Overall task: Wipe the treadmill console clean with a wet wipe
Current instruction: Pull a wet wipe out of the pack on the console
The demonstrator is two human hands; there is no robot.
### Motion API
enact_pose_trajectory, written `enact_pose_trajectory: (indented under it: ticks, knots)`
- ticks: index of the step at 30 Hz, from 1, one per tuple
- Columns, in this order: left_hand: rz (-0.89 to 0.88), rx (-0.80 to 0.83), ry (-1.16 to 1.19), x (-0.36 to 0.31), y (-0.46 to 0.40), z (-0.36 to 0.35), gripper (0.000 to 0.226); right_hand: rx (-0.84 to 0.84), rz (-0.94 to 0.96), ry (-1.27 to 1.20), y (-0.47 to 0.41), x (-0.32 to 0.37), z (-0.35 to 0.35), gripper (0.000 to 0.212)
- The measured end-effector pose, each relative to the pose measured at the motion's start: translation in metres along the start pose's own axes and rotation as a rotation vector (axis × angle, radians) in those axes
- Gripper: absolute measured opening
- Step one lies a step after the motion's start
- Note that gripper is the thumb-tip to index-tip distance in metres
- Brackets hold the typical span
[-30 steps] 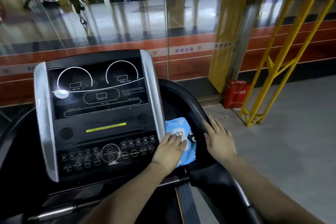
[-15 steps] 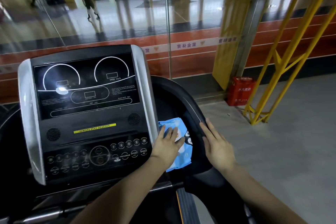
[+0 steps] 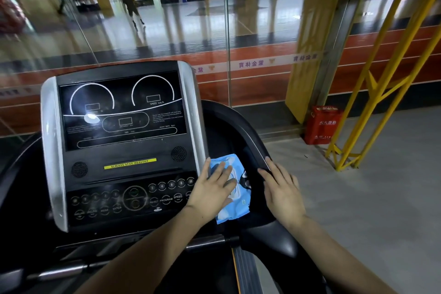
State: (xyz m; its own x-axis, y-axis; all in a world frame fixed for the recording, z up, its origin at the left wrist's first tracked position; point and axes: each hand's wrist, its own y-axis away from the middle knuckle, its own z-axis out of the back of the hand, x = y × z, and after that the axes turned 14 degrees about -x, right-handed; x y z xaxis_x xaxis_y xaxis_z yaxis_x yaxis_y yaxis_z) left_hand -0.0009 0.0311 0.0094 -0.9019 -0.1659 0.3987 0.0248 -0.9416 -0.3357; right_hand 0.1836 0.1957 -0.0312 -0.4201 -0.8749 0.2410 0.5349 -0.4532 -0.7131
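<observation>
Wipe pack (image 3: 235, 194) lying in right side tray beside console (image 3: 121, 141), within reach for wiping. Left hand (image 3: 211, 190) flat on pack, fingers spread, likely pinning it for opening. Right hand (image 3: 282, 190) flat on handrail (image 3: 253, 141), fingers straight, holding nothing, probably bracing. No wipe drawn yet.

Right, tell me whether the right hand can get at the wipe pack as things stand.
Probably yes. The right hand rests open on the black rail just beside the wipe pack. The left hand lies flat over the pack's left part, but its right edge is bare and nothing stands between.
</observation>
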Motion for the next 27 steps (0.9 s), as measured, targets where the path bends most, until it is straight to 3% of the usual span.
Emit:
enact_pose_trajectory:
  ticks: [3,7,13,21,27]
  knots:
    - [-0.023,-0.046,-0.064,0.012,0.023,0.003,0.065,-0.033,0.092,-0.148,-0.013,0.017,-0.007,0.038]
    - [-0.014,-0.026,-0.109,0.02,0.046,0.003,0.066,0.126,0.008,-0.265,-0.027,0.039,-0.032,0.021]
    - [-0.013,-0.027,-0.118,0.024,0.056,0.003,0.062,0.351,-0.044,-0.239,-0.036,0.046,-0.058,0.027]
    - [-0.002,0.002,-0.087,0.02,0.058,0.009,0.066,0.354,-0.003,-0.148,-0.046,0.06,-0.057,0.025]
    - [0.013,0.019,-0.071,0.017,0.06,0.01,0.07,0.318,-0.105,-0.226,-0.045,0.061,-0.056,0.013]
